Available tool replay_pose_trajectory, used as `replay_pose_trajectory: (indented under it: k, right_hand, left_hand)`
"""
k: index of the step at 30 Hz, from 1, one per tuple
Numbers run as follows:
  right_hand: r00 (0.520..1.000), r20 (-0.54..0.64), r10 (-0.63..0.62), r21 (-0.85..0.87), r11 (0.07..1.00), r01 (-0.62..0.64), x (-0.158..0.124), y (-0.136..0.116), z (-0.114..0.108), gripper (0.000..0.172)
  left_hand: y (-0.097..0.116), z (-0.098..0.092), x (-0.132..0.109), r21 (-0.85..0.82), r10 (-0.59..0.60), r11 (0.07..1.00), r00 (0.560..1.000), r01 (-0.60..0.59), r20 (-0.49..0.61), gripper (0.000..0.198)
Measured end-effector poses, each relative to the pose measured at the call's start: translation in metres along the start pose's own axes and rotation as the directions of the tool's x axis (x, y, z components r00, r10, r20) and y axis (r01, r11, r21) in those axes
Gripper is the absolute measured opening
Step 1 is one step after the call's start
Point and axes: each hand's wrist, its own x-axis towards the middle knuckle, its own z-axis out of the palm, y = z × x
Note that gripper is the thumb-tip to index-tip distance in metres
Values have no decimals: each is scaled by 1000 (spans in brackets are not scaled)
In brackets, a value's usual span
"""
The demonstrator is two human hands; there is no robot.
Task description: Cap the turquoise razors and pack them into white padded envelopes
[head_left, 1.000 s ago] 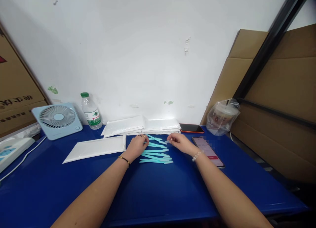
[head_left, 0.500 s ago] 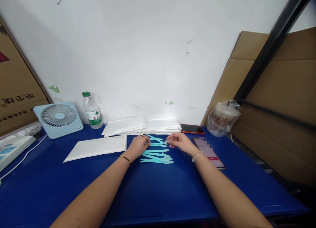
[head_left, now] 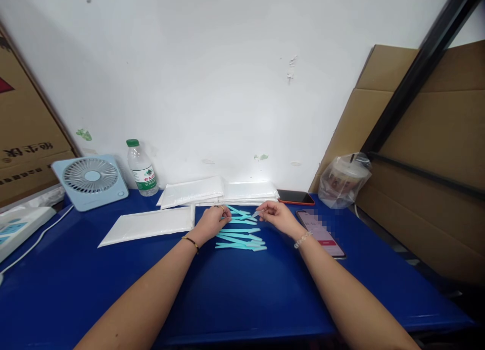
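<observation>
Several turquoise eyebrow razors (head_left: pixel 239 231) lie fanned out on the blue table between my hands, their pale heads pointing right. My left hand (head_left: pixel 212 222) is closed at the handle end of one razor (head_left: pixel 238 217) in the upper part of the group. My right hand (head_left: pixel 279 218) pinches a small translucent blade cap (head_left: pixel 258 213) between thumb and fingertips, close by that razor's head. Whether the cap still touches the razor is too small to tell.
White padded mailers (head_left: pixel 151 225) lie left of my left hand, and more are stacked along the wall (head_left: pixel 250 190). A lit phone (head_left: pixel 321 234) and a dark phone (head_left: pixel 295 197) are at right. Around them stand a bottle (head_left: pixel 143 170), a fan (head_left: pixel 91 182) and a bagged drink cup (head_left: pixel 344 181).
My right hand has shifted slightly up with the cap. The left hand stays almost in place, and the other razors keep their layout.
</observation>
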Motion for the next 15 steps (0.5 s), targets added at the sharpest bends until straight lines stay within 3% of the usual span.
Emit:
replay_pose_trajectory:
  k: [15]
  right_hand:
    - [1000, 2, -15, -44, 999, 15, 0, -3, 4, 26]
  left_hand:
    - [1, -1, 0, -64, 4, 998, 1000, -4, 5, 15]
